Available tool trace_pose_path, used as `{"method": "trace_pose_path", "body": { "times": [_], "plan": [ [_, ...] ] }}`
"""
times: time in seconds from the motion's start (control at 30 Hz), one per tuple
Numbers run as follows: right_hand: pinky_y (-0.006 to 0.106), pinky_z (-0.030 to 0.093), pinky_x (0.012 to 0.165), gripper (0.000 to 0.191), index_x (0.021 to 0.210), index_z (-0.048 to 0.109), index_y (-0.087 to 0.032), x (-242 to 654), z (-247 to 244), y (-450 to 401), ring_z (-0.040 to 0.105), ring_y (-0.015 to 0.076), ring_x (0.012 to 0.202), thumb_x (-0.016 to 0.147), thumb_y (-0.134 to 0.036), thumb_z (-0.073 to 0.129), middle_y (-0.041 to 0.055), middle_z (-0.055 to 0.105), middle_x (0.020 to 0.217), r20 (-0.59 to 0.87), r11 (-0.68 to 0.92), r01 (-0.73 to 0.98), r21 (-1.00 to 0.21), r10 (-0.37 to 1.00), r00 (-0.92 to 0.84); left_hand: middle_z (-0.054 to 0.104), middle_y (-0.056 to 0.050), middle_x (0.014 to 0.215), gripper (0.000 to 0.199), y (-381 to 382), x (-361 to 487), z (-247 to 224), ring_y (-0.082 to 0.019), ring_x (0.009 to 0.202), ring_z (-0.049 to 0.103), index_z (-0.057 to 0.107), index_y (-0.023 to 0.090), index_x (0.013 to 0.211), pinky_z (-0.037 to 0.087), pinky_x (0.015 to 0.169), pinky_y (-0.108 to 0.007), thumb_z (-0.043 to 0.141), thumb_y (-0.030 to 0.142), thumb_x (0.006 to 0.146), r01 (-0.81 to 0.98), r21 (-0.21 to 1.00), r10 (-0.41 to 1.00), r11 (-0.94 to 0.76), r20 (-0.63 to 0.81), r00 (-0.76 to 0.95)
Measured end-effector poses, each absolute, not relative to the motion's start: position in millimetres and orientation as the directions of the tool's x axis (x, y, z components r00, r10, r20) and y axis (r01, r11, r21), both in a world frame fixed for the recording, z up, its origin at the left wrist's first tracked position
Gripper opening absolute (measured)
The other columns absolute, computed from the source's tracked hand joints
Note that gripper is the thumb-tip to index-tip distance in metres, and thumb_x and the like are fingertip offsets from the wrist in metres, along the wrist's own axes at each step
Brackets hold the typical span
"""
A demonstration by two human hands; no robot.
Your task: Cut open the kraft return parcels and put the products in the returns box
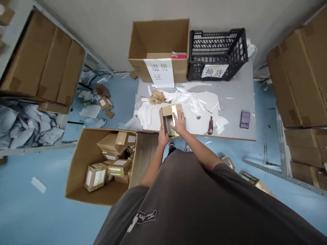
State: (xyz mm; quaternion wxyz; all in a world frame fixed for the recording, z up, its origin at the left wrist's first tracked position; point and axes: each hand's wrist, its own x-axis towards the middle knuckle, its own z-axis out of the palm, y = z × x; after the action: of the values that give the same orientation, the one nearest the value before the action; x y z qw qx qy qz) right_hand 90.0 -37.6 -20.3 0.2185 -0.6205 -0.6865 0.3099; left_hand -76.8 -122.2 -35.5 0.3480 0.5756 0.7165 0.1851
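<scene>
A small brown parcel box with shiny tape sits at the near edge of the grey table. My left hand grips its near left side. My right hand lies flat on its top right part, fingers spread over the tape. A red box cutter rests on the table to the right of my right hand, untouched.
Torn white labels and a paper wad litter the table. At its back stand an open carton with a paper sign and a black crate. A floor carton of several small parcels sits at my left. Stacked cartons line both sides.
</scene>
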Motion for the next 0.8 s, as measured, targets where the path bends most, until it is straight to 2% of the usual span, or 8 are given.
{"method": "trace_pose_path", "body": {
  "times": [0.1,0.27,0.37,0.47,0.53,0.63,0.7,0.8],
  "plan": [
    [0.072,0.024,0.132,0.100,0.169,0.043,-0.025,88,-11,-35,0.006,0.0485,0.169,0.078,-0.026,0.083,0.0151,0.020,0.183,-0.101,0.060,0.717,-0.694,0.978,-0.180,0.027,-0.011,0.185,0.091,-124,-76,-35,-0.025,0.172,0.022,0.018,0.017,0.180,0.029,0.139,-0.048,0.048,0.010,0.094,0.677,0.683,0.952,0.275,-0.292,-0.091],
    [0.056,0.041,0.128,0.090,0.173,0.040,-0.026,167,10,-30,0.042,0.0349,0.158,0.086,-0.031,0.063,0.0128,0.042,0.175,-0.113,0.058,0.562,-0.825,0.958,-0.265,0.027,-0.010,0.185,0.094,-125,-71,-36,-0.026,0.172,0.025,0.020,0.019,0.180,0.034,0.137,-0.048,0.050,0.010,0.092,0.634,0.721,0.955,0.280,-0.276,-0.109],
    [0.052,0.045,0.125,0.083,0.173,0.039,-0.023,211,8,-35,0.049,0.0317,0.154,0.093,-0.038,0.055,0.0134,0.046,0.173,-0.149,-0.034,0.531,-0.847,0.973,-0.174,0.028,-0.009,0.185,0.092,-125,-70,-40,-0.026,0.171,0.028,0.022,0.020,0.180,0.035,0.137,-0.046,0.051,0.011,0.093,0.613,0.730,0.948,0.302,-0.294,-0.118],
    [0.053,0.040,0.129,0.071,0.165,0.052,-0.020,226,-15,-47,0.052,0.0324,0.152,0.099,-0.046,0.054,0.0171,0.056,0.164,-0.208,-0.099,0.617,-0.781,0.972,-0.107,0.027,-0.012,0.185,0.085,-125,-75,-44,-0.025,0.172,0.023,0.021,0.015,0.179,0.028,0.140,-0.043,0.049,0.015,0.099,0.615,0.747,0.961,0.253,-0.269,-0.068],
    [0.056,0.038,0.130,0.065,0.157,0.062,-0.019,220,-35,-57,0.052,0.0352,0.152,0.100,-0.049,0.058,0.0195,0.058,0.159,-0.283,-0.144,0.692,-0.708,0.955,-0.091,0.025,-0.014,0.185,0.085,-124,-81,-43,-0.026,0.173,0.019,0.016,0.016,0.180,0.025,0.140,-0.044,0.052,0.025,0.104,0.630,0.748,0.965,0.211,-0.260,-0.014],
    [0.058,0.037,0.131,0.053,0.148,0.070,-0.015,203,-53,-72,0.047,0.0373,0.158,0.102,-0.038,0.057,0.0226,0.056,0.161,-0.348,-0.150,0.775,-0.614,0.933,-0.095,0.014,-0.015,0.187,0.107,-121,-93,-37,-0.033,0.174,0.014,0.007,0.020,0.181,0.029,0.138,-0.050,0.069,0.052,0.100,0.673,0.708,0.943,0.212,-0.329,0.049],
    [0.057,0.036,0.132,0.052,0.147,0.070,-0.008,195,-53,-77,0.044,0.0368,0.160,0.100,-0.024,0.053,0.0250,0.054,0.163,-0.319,-0.141,0.821,-0.554,0.946,-0.053,0.010,-0.019,0.187,0.122,-119,-98,-30,-0.039,0.173,0.013,0.006,0.019,0.181,0.032,0.136,-0.053,0.079,0.061,0.092,0.712,0.663,0.918,0.233,-0.392,0.065],
    [0.058,0.033,0.135,0.061,0.151,0.066,-0.005,189,-35,-75,0.036,0.0368,0.165,0.092,-0.011,0.052,0.0247,0.050,0.167,-0.137,-0.098,0.870,-0.482,0.990,0.036,0.010,-0.023,0.187,0.113,-117,-97,-24,-0.041,0.172,0.018,0.008,0.016,0.181,0.035,0.133,-0.054,0.075,0.048,0.096,0.755,0.614,0.909,0.228,-0.412,0.060]
  ]
}}
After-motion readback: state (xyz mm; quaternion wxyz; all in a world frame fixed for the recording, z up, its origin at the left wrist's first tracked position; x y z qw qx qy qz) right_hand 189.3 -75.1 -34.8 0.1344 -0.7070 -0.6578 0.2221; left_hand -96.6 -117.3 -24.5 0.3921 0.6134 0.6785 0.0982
